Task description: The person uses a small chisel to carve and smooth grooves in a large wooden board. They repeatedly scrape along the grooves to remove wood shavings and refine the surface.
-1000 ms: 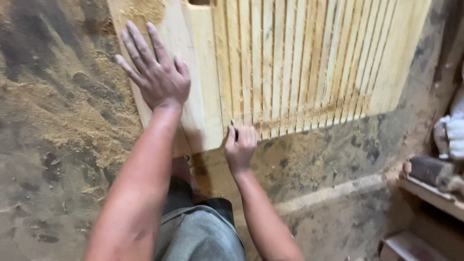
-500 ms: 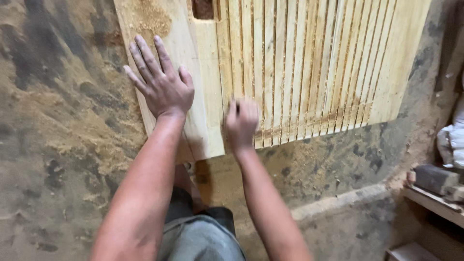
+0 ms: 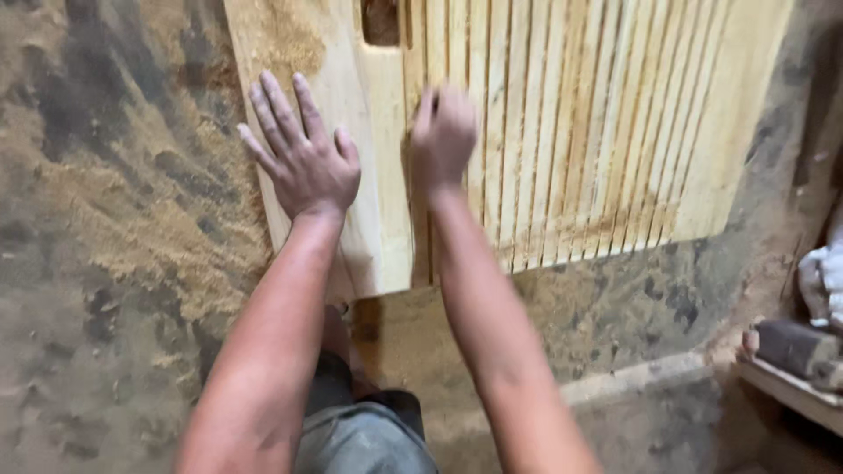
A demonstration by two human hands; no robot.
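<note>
— How many hands are in view?
— Two: a left hand (image 3: 303,162) and a right hand (image 3: 443,132).
— And panels?
— One wooden panel (image 3: 562,114), with many slats, too blurred to count. It has one cutout (image 3: 380,19).
— Anything else?
— One dark block (image 3: 795,347), at the right edge.

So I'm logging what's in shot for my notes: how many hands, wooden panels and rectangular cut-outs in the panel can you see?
Hands: 2, the left hand flat on the panel and the right hand, blurred, on the slats
Slatted wooden panel: 1
Rectangular cut-out: 1
Total: 4
</note>
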